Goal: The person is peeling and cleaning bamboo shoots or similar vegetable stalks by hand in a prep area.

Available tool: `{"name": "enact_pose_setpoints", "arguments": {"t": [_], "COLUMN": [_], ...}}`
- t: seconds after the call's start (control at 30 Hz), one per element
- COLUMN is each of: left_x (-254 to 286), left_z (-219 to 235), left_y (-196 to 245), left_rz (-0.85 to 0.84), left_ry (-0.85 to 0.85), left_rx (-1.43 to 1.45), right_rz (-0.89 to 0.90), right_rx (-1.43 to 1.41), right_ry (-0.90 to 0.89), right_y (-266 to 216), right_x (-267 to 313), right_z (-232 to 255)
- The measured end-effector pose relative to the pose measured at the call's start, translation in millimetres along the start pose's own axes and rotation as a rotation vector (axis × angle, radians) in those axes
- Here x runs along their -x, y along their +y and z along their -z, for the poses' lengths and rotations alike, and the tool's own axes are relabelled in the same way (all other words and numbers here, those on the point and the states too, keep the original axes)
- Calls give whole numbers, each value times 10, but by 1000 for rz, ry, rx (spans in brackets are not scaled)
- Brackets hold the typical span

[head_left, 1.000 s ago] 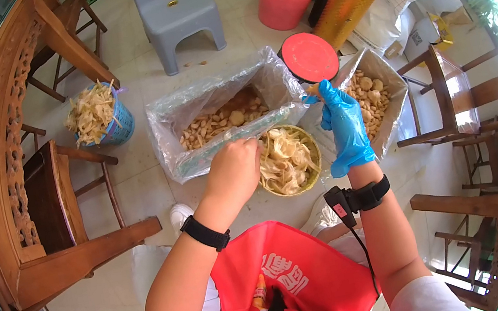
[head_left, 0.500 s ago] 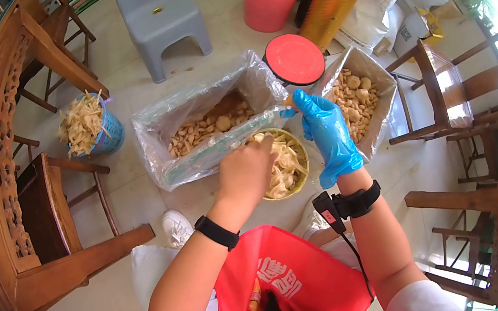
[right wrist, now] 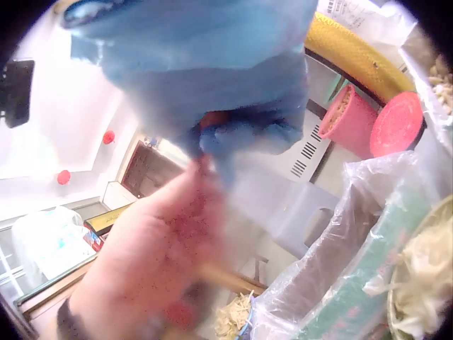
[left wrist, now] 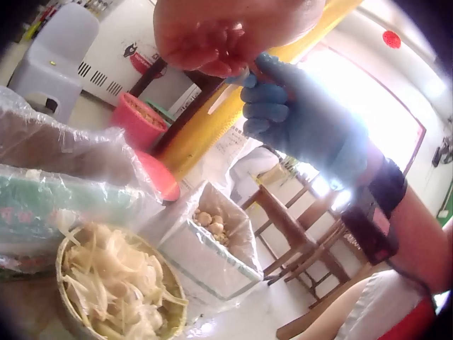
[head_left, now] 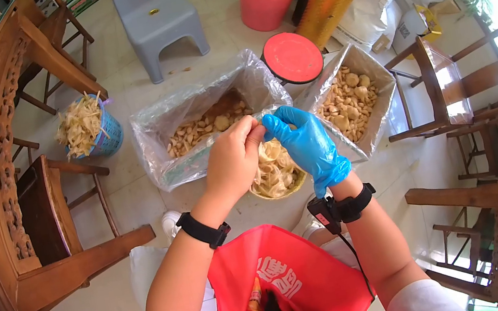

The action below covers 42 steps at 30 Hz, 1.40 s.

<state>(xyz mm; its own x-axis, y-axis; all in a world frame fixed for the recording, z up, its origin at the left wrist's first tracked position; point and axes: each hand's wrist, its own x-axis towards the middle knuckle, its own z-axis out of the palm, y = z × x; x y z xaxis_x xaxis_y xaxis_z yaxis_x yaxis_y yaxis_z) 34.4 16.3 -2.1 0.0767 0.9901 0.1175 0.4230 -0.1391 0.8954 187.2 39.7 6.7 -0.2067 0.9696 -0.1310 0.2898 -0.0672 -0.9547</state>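
Observation:
My bare left hand [head_left: 231,158] and my blue-gloved right hand [head_left: 308,144] meet fingertip to fingertip above a round yellow basket [head_left: 282,196]. Thumb and fingers of both are curled in a pinch on a small tan piece, apparently a garlic clove, mostly hidden between them. Pale papery skins [left wrist: 117,283] heap up in the basket. Behind the left hand, a plastic-lined box [head_left: 156,131] holds loose cloves [head_left: 183,139] and a few round bulbs. Right of the gloved hand, a second lined box [head_left: 387,93] contains more cloves and bulbs [head_left: 352,102].
A red-lidded container [head_left: 292,58] stands between the boxes' far ends. Farther back are a pink bucket [head_left: 267,7] and a grey plastic chair [head_left: 165,28]. At left sits a blue basket [head_left: 110,132] of skins, beside wooden furniture [head_left: 76,263]. Wooden chairs [head_left: 441,84] flank the right side.
The left hand has come up from the skins in the basket to the gloved hand. The gloved hand has moved left and now meets it over the basket.

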Motion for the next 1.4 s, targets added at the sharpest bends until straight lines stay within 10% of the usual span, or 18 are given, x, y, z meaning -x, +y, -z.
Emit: {"name": "enact_pose_setpoints", "arguments": {"t": [0.27, 0.57, 0.67, 0.83, 1.0, 1.27, 1.4], "left_x": [84, 70, 36, 41, 33, 44, 38], "left_z": [117, 91, 87, 212, 213, 159, 139], "left_y": [-78, -84, -82, -10, -15, -89, -199], "left_rz": [-183, 98, -139, -132, -101, -101, 155], "left_ry": [105, 49, 297, -59, -59, 21, -1], "left_rx": [-180, 116, -19, 209, 295, 243, 490], "right_rz": [-157, -123, -209, -338, -378, -301, -66], "right_rx": [-142, -195, -153, -236, -483, -55, -128], "right_ry": [-100, -24, -61, -281, -355, -118, 109], "right_y": [-104, -76, -36, -90, -75, 8, 94], "right_x": [14, 6, -49, -51, -59, -56, -85], "right_z": [-90, -180, -119, -26, 22, -34, -86]}}
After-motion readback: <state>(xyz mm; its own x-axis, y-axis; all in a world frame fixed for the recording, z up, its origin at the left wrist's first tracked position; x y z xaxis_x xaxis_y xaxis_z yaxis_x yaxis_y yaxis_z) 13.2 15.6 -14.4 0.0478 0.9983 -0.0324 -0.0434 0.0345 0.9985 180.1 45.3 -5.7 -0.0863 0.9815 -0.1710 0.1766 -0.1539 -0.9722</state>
